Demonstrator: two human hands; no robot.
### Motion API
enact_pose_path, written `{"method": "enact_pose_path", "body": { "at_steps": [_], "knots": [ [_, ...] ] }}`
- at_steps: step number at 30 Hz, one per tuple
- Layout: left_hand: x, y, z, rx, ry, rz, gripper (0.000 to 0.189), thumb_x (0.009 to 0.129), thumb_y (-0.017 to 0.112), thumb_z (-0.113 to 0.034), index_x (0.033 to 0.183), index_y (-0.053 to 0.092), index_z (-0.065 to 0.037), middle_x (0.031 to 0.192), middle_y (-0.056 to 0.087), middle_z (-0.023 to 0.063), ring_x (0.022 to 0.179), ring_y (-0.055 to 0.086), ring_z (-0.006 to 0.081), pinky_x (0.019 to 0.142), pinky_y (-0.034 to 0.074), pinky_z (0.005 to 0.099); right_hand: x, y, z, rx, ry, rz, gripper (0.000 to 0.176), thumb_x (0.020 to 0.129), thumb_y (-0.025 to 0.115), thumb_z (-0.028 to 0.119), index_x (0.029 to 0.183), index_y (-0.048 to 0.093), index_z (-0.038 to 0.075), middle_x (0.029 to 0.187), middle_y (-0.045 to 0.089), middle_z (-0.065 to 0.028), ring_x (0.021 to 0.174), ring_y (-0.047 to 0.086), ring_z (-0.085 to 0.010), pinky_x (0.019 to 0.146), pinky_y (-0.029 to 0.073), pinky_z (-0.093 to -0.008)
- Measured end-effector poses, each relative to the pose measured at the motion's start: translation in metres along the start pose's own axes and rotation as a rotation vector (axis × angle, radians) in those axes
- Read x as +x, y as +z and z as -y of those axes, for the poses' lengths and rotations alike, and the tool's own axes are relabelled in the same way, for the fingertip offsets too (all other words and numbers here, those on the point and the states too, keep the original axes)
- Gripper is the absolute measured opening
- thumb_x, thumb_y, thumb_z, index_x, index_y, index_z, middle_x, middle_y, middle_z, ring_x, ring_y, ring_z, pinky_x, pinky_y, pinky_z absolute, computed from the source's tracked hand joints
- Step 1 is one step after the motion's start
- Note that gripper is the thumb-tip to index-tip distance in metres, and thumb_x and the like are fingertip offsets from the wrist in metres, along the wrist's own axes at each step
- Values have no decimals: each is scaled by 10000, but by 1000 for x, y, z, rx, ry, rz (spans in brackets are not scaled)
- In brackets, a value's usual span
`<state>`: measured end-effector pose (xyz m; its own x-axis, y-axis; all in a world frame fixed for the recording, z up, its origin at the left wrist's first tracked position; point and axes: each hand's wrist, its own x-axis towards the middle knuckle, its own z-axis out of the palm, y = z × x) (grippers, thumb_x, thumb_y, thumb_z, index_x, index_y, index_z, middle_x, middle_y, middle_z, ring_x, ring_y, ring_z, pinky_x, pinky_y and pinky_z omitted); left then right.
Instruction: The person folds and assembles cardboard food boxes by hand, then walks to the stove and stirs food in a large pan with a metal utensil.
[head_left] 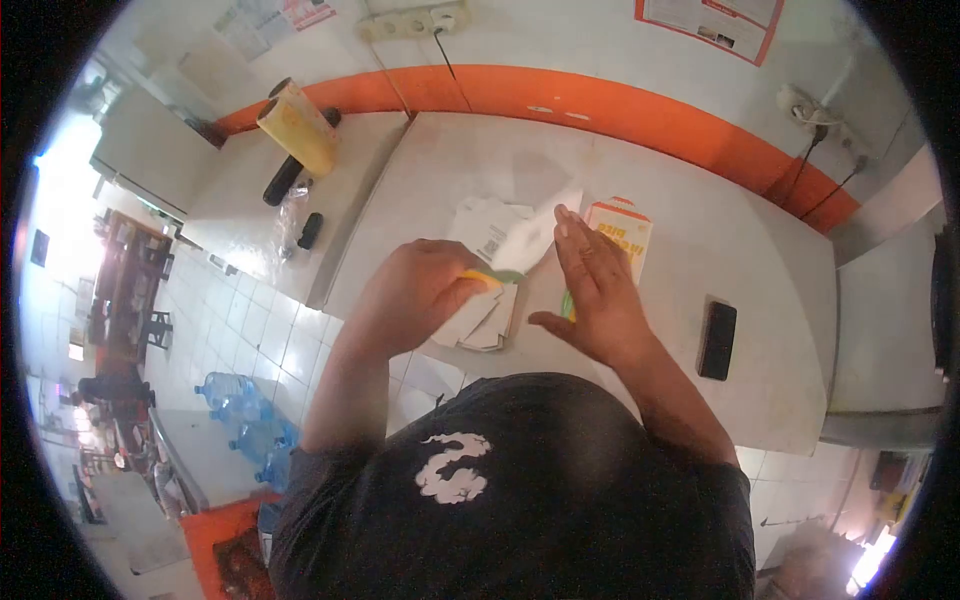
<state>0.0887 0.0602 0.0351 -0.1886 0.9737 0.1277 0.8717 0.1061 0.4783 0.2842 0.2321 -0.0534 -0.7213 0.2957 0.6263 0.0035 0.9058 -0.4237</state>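
Over the table, my left hand is closed on a thin yellow and green item, pinched between thumb and fingers. A white paper piece, partly blurred, rises between my hands. My right hand has its fingers stretched and its thumb apart, beside the paper; a bit of green and yellow shows by its thumb. Beneath my left hand lies a loose stack of white printed papers. A yellow and white printed packet with orange trim lies behind my right hand, partly covered by it.
A black phone lies on the table at the right. Yellow film rolls, a black object and clear plastic sit on the left surface. Blue water bottles stand on the floor at lower left.
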Motion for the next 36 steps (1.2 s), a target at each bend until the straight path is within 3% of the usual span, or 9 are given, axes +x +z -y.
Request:
{"method": "enact_pose_path", "body": {
  "at_steps": [5, 10, 15, 17, 21, 25, 29, 32, 36],
  "knots": [
    [-5, -16, -40, 115, 187, -10, 199, 927, 721, -227, 1044, 730, -67, 1010, 746, 128, 997, 682, 386, 923, 511, 485, 3, -19, 20, 166, -44, 311, 501, 890, 828, 272, 1301, 673, 30, 1310, 694, -161, 1230, 635, -392, 1055, 468, -543],
    [-23, -5, -63, 173, 64, -610, 571, 846, 829, -251, 1326, 605, -35, 1136, 723, 195, 1080, 690, 397, 1029, 500, 455, -14, -17, 26, 519, 266, 159, 314, 1003, 707, 284, 1190, 702, 32, 934, 710, -178, 922, 682, -383, 878, 537, -510],
    [-25, 6, -56, -233, 3, -205, 917, 811, 903, -263, 1520, 423, 64, 1275, 675, 275, 1220, 654, 451, 1052, 507, 487, -22, -37, 36, 625, 291, 82, 267, 1030, 694, 282, 1141, 709, 39, 982, 691, -152, 997, 649, -352, 916, 509, -484],
    [-29, 18, -46, -272, 67, -131, 915, 838, 885, -287, 1537, 417, 73, 1328, 658, 287, 1246, 638, 463, 1081, 491, 480, -24, -32, 35, 465, 1, 44, 257, 1025, 706, 283, 1128, 712, 47, 1036, 684, -147, 1071, 624, -354, 956, 489, -479],
    [-33, 17, -49, -377, 125, 127, 701, 959, 748, -265, 1546, 477, 5, 1428, 632, 254, 1311, 609, 432, 1123, 460, 465, -33, -25, 28, 452, 107, 266, 349, 939, 807, 254, 1192, 662, 63, 1197, 632, -178, 1080, 586, -368, 968, 475, -507],
    [-27, 15, -54, -213, -11, 248, 613, 1042, 599, -332, 1544, 474, -2, 1263, 685, 281, 1165, 667, 451, 1005, 515, 487, -27, -26, 39, 327, 296, -419, 478, 771, 929, 250, 1101, 648, 49, 1199, 618, -185, 1125, 599, -423, 993, 475, -522],
    [-23, 37, -48, -4, -71, 393, 627, 1021, 618, -349, 1497, 487, 38, 1101, 715, 288, 1051, 684, 481, 894, 533, 511, -6, -70, 77, -156, -176, -118, 318, 790, 886, 237, 1033, 727, 107, 1277, 659, -134, 1104, 644, -358, 879, 517, -450],
    [-22, 38, -55, -113, 19, 171, 513, 1006, 657, -325, 1366, 559, 26, 1061, 724, 273, 1017, 689, 477, 854, 534, 514, -14, -59, 60, 50, -291, 6, 296, 825, 846, 202, 1087, 736, 120, 1213, 694, -131, 997, 686, -320, 824, 532, -451],
    [-18, 16, -61, -282, -110, 86, 295, 1000, 669, -213, 1181, 612, 12, 975, 713, 254, 924, 700, 448, 789, 541, 479, -18, -61, 62, 163, 41, -54, 253, 856, 775, 89, 1102, 721, 79, 983, 690, -126, 864, 692, -328, 776, 545, -474]
  ]
}}
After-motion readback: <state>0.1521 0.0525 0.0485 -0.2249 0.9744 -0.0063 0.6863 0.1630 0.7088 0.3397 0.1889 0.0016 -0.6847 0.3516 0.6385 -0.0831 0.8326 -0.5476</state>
